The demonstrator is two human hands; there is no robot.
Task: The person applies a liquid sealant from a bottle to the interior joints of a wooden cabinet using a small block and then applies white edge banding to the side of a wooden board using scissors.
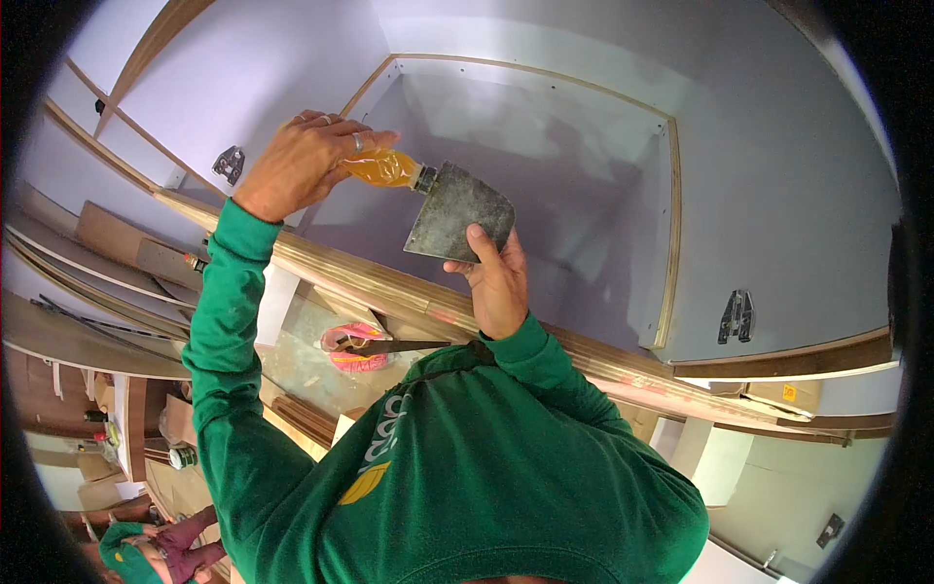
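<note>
My left hand [309, 161], with rings on its fingers, is closed round a clear plastic bottle [384, 168] of amber liquid. The bottle lies nearly level, and its dark neck meets the upper left edge of a thin, dark grey flat plate [457, 216]. Whether any liquid is coming out cannot be made out. My right hand [496, 282] pinches that plate at its lower right corner, thumb on top, other fingers mostly hidden beneath. One edge of the plate is rounded, the others straight. Both hands are held over a large pale cabinet box [545, 195].
Metal hinges [736, 316] sit on the cabinet's side panels. A layered wooden edge [389, 292] runs between me and the cabinet. Below it, a pink container [355, 347] stands beside a long dark blade-like tool [404, 346]. Boards [107, 234] lean at left; another person [161, 550] is at lower left.
</note>
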